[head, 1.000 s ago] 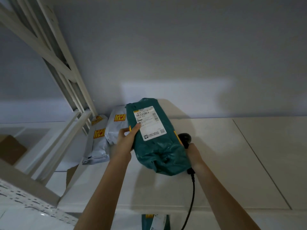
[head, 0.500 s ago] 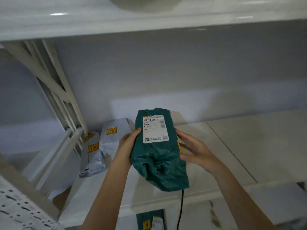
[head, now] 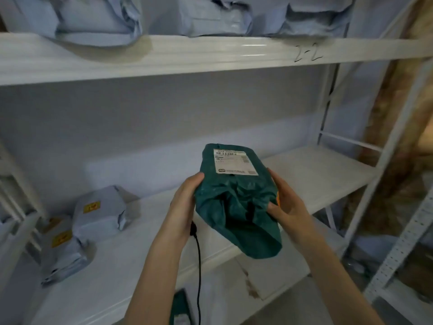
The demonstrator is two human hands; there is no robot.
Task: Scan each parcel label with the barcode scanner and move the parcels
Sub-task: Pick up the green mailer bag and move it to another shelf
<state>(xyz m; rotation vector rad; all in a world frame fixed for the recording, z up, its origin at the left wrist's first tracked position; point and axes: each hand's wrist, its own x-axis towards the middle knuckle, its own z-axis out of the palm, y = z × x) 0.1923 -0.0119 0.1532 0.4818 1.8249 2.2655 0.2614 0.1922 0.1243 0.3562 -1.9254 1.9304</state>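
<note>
Two hands hold one teal parcel [head: 236, 207] above the middle shelf [head: 314, 174] of a white rack. The left hand [head: 185, 207] curls round the parcel's left edge; the right hand [head: 287, 205] grips its right side, thumb pressed into the wrapping. One white label [head: 235, 162] faces up on the far end of the parcel, beyond both hands; its print is too blurred to read.

One black cable [head: 198, 266] hangs down just beneath the left hand, its upper end hidden behind the wrist; the scanner itself cannot be made out. Left of the left hand, three grey parcels lie on the same shelf: one large [head: 103, 212] and two smaller ones [head: 63, 252] nearer the rack's edge, each with a yellow sticker whose markings are illegible.

Above the hands, the upper shelf [head: 210, 55] bears the handwritten mark "2-2" and carries several pale blue bags [head: 98, 17], cut off at the top so their number cannot be told. Below the left forearm, a second teal parcel [head: 180, 308] is cut off at the bottom edge.
</note>
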